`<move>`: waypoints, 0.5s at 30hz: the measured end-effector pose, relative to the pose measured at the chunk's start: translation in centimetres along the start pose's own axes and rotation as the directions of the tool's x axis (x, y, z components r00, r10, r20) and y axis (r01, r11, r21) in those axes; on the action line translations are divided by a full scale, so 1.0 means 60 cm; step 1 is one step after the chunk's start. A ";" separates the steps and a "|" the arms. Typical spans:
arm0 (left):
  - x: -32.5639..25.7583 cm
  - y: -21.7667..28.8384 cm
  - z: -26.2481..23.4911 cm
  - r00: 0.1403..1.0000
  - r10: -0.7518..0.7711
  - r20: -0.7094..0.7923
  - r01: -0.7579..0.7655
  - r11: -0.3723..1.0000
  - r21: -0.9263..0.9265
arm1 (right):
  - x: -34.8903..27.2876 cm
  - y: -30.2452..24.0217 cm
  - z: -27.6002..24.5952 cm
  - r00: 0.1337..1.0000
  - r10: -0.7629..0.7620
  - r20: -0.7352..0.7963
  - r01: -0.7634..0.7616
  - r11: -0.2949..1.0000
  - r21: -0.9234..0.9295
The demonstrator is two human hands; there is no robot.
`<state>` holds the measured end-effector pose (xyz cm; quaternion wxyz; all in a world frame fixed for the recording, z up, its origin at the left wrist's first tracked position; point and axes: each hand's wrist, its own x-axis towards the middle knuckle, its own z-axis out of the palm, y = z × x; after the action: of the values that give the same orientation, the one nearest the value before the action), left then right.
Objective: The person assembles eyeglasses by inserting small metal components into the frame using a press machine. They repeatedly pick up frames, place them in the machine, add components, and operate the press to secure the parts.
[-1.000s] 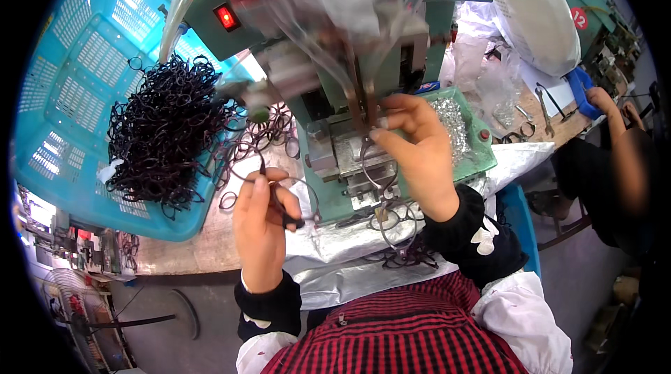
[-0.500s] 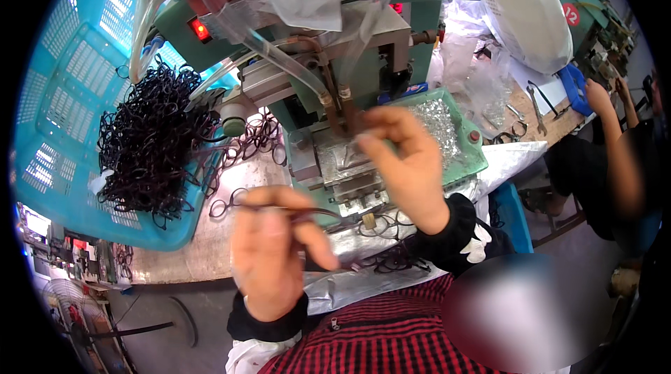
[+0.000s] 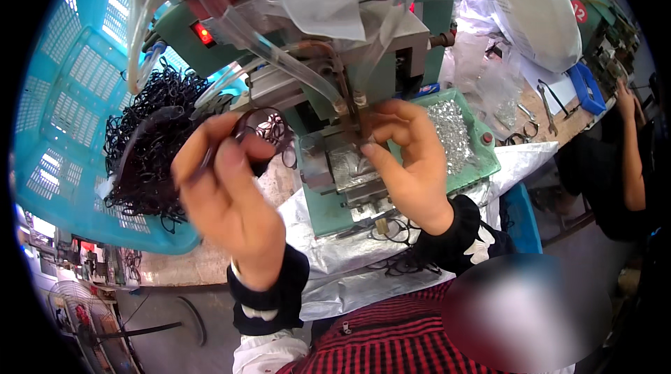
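My left hand (image 3: 220,189) is raised in front of me and pinches a thin black eyeglass frame (image 3: 260,126) between thumb and fingers. My right hand (image 3: 409,157) reaches to the head of the green press machine (image 3: 349,73), fingertips closed on a small part at the tool under the clear tubes; the part itself is too small to make out. A turquoise basket (image 3: 66,115) on the left holds a heap of several black frames (image 3: 150,140).
A green tray of small shiny metal parts (image 3: 454,133) sits right of the machine. Silver foil sheet (image 3: 363,262) covers the bench front, with black frames (image 3: 398,248) lying on it. Another person's arm (image 3: 629,150) works at the far right. A fan (image 3: 84,318) stands on the floor lower left.
My left hand has lifted from the bench up toward the machine, carrying a black frame. My right hand stays at the press tool. The view has moved closer to the machine.
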<state>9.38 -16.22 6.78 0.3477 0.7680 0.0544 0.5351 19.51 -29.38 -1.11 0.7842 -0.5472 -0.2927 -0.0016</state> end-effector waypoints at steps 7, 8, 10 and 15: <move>0.002 -0.010 0.002 0.998 0.037 -0.047 -0.042 0.995 -0.093 | -0.003 -0.060 0.007 0.971 0.235 0.042 -0.239 0.965 0.110; -0.007 0.010 -0.004 0.996 -0.094 0.000 0.093 0.980 -0.175 | -0.010 -0.073 -0.003 0.975 0.208 0.081 -0.213 0.975 0.060; -0.039 0.029 -0.038 0.892 -0.158 0.424 0.377 0.776 -0.505 | -0.012 -0.077 -0.030 0.973 0.133 0.186 -0.101 0.980 -0.173; -0.087 0.045 -0.001 0.048 -0.427 0.903 0.998 0.055 -0.026 | 0.023 0.001 -0.107 0.990 0.079 -0.116 -0.095 0.986 -0.134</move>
<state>6.34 -20.60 4.32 0.8322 0.5170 0.1426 -0.1409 23.60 -34.46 -2.00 0.7584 -0.6119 -0.2239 -0.0178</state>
